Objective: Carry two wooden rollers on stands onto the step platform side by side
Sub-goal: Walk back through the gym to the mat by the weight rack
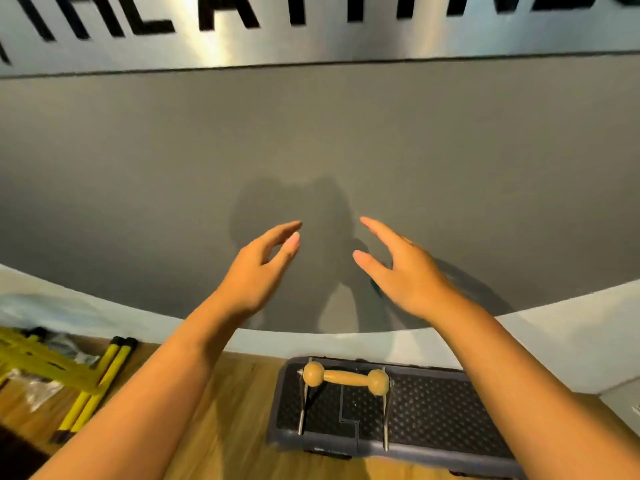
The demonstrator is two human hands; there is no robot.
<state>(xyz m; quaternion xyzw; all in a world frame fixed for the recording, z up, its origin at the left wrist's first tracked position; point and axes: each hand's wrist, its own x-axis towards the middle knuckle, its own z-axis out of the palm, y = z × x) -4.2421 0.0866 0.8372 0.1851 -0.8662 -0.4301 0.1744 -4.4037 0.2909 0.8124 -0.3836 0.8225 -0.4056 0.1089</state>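
Hands raised before the grey wall, left hand and right hand empty, fingers loosely spread. One roller stands near the platform's left edge.

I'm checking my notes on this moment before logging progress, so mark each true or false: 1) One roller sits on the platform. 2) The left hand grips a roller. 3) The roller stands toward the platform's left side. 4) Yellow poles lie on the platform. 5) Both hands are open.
1) True: one roller on its metal stand sits on the platform; no second one is in view.
2) False: the left hand holds nothing and is raised in front of the grey wall.
3) True.
4) False: the yellow poles lie on the wooden floor, left of the platform.
5) True: the right hand is also open, fingers relaxed.
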